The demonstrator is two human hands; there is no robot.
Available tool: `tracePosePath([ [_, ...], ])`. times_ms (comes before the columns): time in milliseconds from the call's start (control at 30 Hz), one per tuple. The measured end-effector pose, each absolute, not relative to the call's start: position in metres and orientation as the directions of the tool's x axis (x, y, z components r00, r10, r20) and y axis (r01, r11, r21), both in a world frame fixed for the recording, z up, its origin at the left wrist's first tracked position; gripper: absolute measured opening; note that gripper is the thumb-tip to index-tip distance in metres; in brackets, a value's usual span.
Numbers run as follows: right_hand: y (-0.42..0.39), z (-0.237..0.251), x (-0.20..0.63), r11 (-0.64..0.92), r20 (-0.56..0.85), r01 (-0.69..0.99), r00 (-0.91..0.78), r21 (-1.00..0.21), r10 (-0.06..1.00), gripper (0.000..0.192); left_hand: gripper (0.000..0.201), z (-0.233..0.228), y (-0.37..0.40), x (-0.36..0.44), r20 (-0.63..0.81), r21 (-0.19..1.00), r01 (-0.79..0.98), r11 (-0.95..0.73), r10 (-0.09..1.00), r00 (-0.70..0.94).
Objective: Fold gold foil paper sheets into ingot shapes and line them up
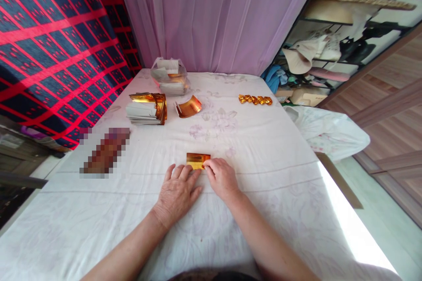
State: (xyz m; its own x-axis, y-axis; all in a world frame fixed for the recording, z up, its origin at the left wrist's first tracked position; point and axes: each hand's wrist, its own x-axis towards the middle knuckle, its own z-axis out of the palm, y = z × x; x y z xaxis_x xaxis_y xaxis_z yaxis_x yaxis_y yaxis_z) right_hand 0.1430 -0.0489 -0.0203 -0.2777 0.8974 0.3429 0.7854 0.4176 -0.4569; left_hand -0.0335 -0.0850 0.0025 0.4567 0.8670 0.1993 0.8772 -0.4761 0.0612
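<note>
A small sheet of gold foil paper (197,160) lies on the cloth-covered table in front of me. My left hand (178,188) rests flat with its fingers spread, its fingertips at the sheet's near left edge. The fingers of my right hand (221,176) are pinched together on the sheet's right edge. Further off, a curved piece of gold paper (189,107) lies beside a stack of gold paper with white backs (145,109). Toward the back right is a row of folded gold pieces (255,99).
A clear plastic bag of papers (169,77) stands at the table's back left. A blurred-out item (107,151) lies to the left. Purple curtain (214,17) hangs behind the table (132,210). On the right are a loaded shelf (323,48) and a white plastic bag (332,131).
</note>
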Motion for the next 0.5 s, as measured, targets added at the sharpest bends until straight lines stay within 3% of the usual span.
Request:
tracePosePath([
  [500, -0.0480, -0.0228, 0.1425, 0.428, 0.375, 0.785, -0.270, -0.447, 0.887, 0.015, 0.036, -0.0018, -0.0882, -0.0422, 0.286, 0.043, 0.862, -0.504, 0.833, 0.473],
])
